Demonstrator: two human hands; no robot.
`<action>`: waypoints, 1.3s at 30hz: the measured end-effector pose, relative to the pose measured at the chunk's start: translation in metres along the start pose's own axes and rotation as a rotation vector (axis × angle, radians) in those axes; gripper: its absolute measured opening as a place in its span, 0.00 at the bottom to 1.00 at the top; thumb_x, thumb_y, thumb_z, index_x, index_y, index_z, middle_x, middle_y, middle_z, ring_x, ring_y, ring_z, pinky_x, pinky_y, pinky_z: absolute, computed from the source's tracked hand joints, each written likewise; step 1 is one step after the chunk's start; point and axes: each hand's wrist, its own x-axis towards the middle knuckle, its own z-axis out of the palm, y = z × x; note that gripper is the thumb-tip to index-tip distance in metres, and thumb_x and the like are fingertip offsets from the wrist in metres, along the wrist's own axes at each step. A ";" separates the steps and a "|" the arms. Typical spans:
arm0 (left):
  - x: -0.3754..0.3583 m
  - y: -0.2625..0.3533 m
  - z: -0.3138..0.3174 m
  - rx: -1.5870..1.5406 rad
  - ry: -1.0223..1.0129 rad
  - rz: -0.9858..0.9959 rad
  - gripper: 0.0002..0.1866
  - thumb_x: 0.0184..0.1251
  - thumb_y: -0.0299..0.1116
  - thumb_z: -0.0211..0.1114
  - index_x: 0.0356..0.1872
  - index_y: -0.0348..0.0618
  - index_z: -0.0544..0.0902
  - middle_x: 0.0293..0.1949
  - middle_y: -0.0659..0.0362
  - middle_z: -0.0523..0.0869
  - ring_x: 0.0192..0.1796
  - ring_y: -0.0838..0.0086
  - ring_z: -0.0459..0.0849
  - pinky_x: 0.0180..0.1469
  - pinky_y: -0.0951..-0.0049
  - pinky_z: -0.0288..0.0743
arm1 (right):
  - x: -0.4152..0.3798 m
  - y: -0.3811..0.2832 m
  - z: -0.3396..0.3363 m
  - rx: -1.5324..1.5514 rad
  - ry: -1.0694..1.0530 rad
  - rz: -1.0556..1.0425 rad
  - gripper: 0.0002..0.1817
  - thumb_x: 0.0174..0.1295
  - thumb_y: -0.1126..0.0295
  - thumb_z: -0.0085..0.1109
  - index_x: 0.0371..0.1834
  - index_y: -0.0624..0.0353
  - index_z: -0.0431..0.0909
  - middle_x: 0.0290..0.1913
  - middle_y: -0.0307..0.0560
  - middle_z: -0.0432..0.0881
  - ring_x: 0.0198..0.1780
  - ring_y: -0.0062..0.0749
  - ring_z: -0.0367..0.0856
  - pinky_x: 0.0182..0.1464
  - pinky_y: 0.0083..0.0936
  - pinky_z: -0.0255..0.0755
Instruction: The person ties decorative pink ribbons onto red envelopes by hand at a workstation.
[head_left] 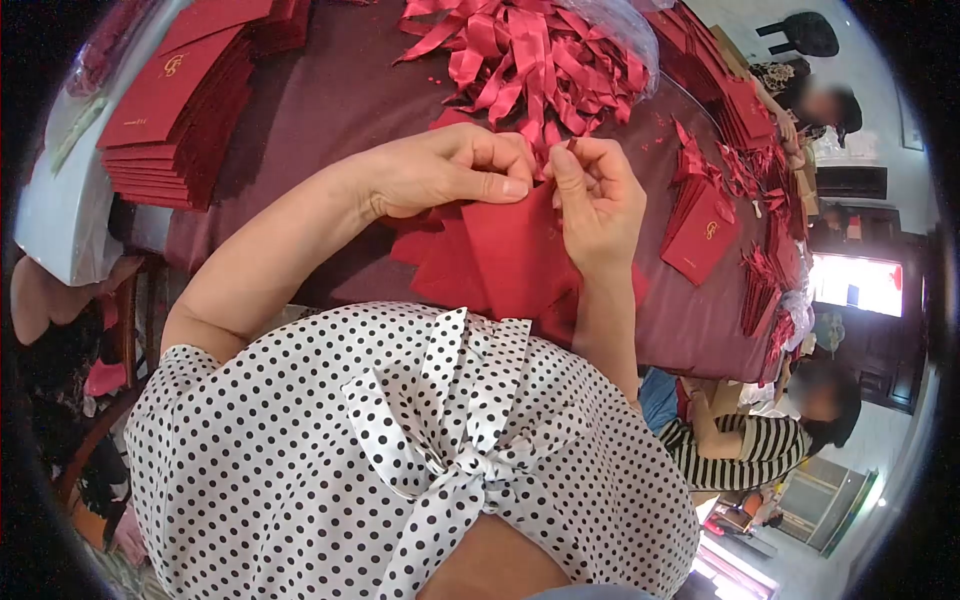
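Envelope: red envelope (515, 250) on the table's near edge, long axis running away from the person, top end under both hands.
Left hand (455, 170): fingers pinched on its top edge.
Right hand (597, 200): thumb and fingers clamped on a ribbon end (571, 144) at that edge.

head-worn fisheye view, steeply downward, close over table (330, 110)

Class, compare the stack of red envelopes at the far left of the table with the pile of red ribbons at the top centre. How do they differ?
The stack of red envelopes is flat, squared and neatly layered; the pile of red ribbons is a loose, tangled heap. The top envelope carries a gold emblem; the ribbons show no print. The envelopes are wide rectangles; the ribbons are narrow strips. Both are red and lie on the dark red tablecloth.
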 end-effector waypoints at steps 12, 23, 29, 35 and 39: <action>-0.002 0.010 0.005 0.389 0.200 -0.059 0.16 0.71 0.42 0.57 0.33 0.37 0.75 0.41 0.61 0.73 0.49 0.74 0.68 0.56 0.74 0.60 | 0.005 0.008 0.006 -0.183 0.135 -0.076 0.09 0.60 0.71 0.65 0.34 0.65 0.77 0.24 0.43 0.78 0.22 0.19 0.72 0.25 0.19 0.67; 0.003 0.003 0.012 -0.208 0.195 0.010 0.07 0.60 0.25 0.67 0.35 0.41 0.76 0.40 0.68 0.76 0.43 0.85 0.72 0.46 0.82 0.67 | 0.006 0.010 0.002 -0.108 0.162 -0.025 0.07 0.60 0.73 0.65 0.34 0.65 0.77 0.23 0.41 0.78 0.21 0.16 0.71 0.23 0.18 0.65; 0.004 -0.004 0.000 -0.011 0.300 -0.080 0.10 0.69 0.40 0.62 0.36 0.43 0.77 0.42 0.69 0.74 0.46 0.85 0.71 0.54 0.81 0.64 | 0.004 0.006 -0.004 0.087 0.166 -0.044 0.05 0.62 0.75 0.62 0.38 0.65 0.80 0.27 0.40 0.80 0.24 0.14 0.72 0.26 0.14 0.66; 0.004 -0.001 0.012 0.149 0.419 -0.075 0.12 0.77 0.40 0.49 0.43 0.42 0.75 0.42 0.69 0.74 0.48 0.85 0.69 0.54 0.81 0.64 | 0.003 -0.027 -0.018 -0.489 -0.040 -0.363 0.12 0.57 0.75 0.62 0.44 0.56 0.84 0.32 0.43 0.81 0.37 0.39 0.74 0.42 0.28 0.70; 0.003 -0.001 0.010 0.256 0.413 -0.095 0.12 0.78 0.38 0.47 0.43 0.41 0.74 0.39 0.68 0.72 0.46 0.84 0.68 0.53 0.80 0.64 | -0.002 -0.021 -0.010 -0.408 -0.067 -0.323 0.08 0.55 0.74 0.65 0.39 0.57 0.84 0.31 0.43 0.81 0.36 0.37 0.77 0.40 0.28 0.72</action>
